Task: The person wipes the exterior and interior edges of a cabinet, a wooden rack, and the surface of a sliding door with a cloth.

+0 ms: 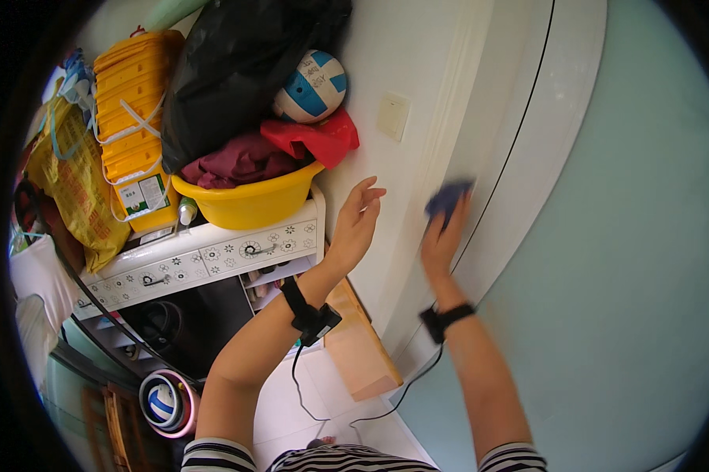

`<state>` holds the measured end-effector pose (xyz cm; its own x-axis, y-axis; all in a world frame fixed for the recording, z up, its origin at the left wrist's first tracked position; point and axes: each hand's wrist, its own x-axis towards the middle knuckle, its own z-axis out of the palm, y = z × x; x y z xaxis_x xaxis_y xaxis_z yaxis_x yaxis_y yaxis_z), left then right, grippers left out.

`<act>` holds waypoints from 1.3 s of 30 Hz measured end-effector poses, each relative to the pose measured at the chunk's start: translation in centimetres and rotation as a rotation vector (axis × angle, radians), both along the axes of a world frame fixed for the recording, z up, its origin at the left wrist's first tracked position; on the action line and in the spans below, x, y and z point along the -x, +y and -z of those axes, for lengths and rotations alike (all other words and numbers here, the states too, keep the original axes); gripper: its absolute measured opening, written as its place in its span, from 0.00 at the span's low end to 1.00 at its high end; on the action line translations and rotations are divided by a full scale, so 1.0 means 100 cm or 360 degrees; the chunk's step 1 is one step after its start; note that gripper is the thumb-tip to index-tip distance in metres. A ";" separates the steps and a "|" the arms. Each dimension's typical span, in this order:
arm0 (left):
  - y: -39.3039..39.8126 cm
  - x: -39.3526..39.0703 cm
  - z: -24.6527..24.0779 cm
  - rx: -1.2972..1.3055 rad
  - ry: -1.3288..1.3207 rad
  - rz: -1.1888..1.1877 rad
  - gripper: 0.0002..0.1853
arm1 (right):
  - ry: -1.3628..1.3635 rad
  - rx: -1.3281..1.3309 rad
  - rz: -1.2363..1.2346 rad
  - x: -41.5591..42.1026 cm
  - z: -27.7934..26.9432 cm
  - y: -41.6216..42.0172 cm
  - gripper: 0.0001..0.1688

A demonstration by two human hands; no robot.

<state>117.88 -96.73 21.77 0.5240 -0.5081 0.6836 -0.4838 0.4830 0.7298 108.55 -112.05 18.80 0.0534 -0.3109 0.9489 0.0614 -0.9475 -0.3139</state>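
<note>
My right hand point(447, 236) holds a dark blue cloth point(448, 199) against the white door frame point(484, 141); hand and cloth are slightly blurred. To its left my left hand point(357, 227) is raised in front of the white wall, its fingers loosely bent and apart with nothing in them. Both wrists wear black straps with small devices and cables. A cream wall switch point(393, 117) sits above and between the hands. The pale green surface point(625, 265) extends to the right of the frame.
At the left stands a white cabinet point(183, 265) with flower-patterned drawers. It bears a yellow basin point(254, 203) of cloths, a blue-and-white ball point(313, 87), a black bag point(224, 76) and yellow containers point(131, 112). A wooden board point(360, 348) lies low by the wall; buckets point(168, 404) stand at lower left.
</note>
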 end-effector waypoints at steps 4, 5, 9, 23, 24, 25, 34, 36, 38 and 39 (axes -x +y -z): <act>-0.021 0.024 0.014 0.0043 0.0082 0.0181 0.22 | 0.0454 -0.0770 0.0210 0.035 0.157 0.000 0.30; -0.021 0.025 0.019 0.0029 0.0092 0.0174 0.22 | 0.0546 -0.0961 0.0152 0.038 0.158 0.001 0.29; -0.012 0.015 0.028 0.0005 0.0146 0.0117 0.21 | 0.0392 -0.0874 0.0105 0.037 0.078 0.017 0.26; 0.001 -0.015 0.034 0.0120 0.0217 -0.0080 0.21 | 0.0854 0.1418 0.1155 0.005 -0.164 0.006 0.23; 0.002 -0.017 0.038 0.0105 0.0234 -0.0073 0.21 | 0.0923 0.1423 0.1114 0.007 -0.136 0.005 0.24; 0.004 -0.020 0.043 0.0087 0.0252 -0.0070 0.21 | 0.0991 0.1427 0.1066 0.009 -0.103 0.003 0.24; 0.025 -0.034 0.053 -0.0106 0.0278 0.0007 0.24 | 0.2037 0.1935 0.0470 0.046 0.141 -0.008 0.13; 0.033 -0.043 0.048 -0.0119 0.0290 0.0020 0.25 | 0.2103 0.1766 0.0329 0.036 0.116 -0.014 0.12; 0.047 -0.058 0.044 -0.0149 0.0308 -0.0043 0.26 | 0.1811 0.1601 0.0371 0.016 0.047 0.024 0.11; 0.051 -0.061 0.038 -0.0126 0.0336 -0.0041 0.26 | 0.1487 0.1737 0.0505 -0.001 0.003 0.031 0.12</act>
<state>124.00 -91.65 17.95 0.6647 -0.5402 0.5160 -0.3278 0.4098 0.8513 108.66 -108.94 18.52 0.8333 0.4054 0.3758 -0.0086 -0.6703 0.7421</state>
